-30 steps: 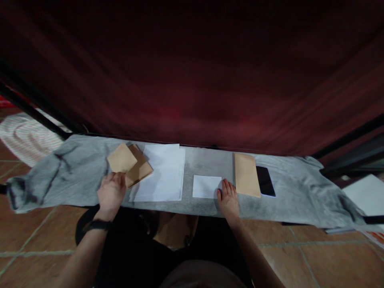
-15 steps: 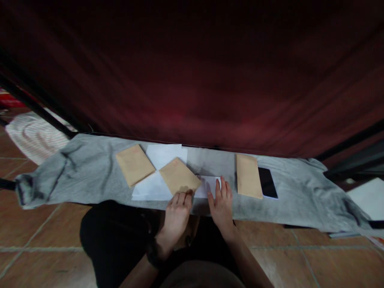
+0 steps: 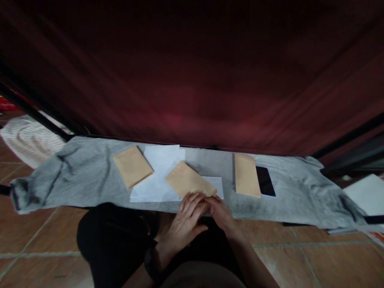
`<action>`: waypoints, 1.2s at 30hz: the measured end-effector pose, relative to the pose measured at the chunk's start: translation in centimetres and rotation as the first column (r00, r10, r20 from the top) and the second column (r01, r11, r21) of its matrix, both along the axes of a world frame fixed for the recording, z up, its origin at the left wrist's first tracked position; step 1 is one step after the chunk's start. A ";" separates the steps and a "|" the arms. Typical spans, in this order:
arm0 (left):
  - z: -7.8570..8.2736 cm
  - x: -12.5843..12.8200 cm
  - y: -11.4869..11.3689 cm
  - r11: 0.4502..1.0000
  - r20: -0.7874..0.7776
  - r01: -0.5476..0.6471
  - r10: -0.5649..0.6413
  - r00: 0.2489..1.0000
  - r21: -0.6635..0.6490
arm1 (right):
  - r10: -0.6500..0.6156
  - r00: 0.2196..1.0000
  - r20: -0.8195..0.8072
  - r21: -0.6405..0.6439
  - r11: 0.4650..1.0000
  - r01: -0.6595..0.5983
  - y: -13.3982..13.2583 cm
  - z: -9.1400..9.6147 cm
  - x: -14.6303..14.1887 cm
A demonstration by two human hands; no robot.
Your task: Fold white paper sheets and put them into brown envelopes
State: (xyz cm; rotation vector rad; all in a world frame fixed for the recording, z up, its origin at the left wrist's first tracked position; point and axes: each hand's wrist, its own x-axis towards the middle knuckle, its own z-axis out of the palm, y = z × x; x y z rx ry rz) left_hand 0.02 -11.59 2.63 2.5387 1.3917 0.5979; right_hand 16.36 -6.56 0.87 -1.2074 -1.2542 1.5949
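A brown paper envelope lies slanted in front of me, partly over white paper. My left hand, with a dark band on its wrist, rests its outstretched fingers on the envelope's near edge, thumb apart. At the near right corner my right hand has its fingers bent and closed on the envelope; the fingertips are partly hidden beside the left hand. A folded white sheet sticks out from under the envelope's right side. To the left, white sheets lie spread beneath it.
A stack of brown envelopes lies at left, and another brown envelope stack at right beside a dark phone. Grey cloth covers the narrow bench. A dark red curtain hangs behind it.
The envelope has turned and shifted right over the folded white sheet. My right hand has come from that sheet to the envelope's corner; my left hand's fingers have uncurled and moved right.
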 end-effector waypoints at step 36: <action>0.1 -4.5 2.4 0.998 -0.139 0.017 -0.025 0.990 -0.061 | -0.082 0.994 0.069 -0.070 0.994 0.087 0.1 0.3 5.0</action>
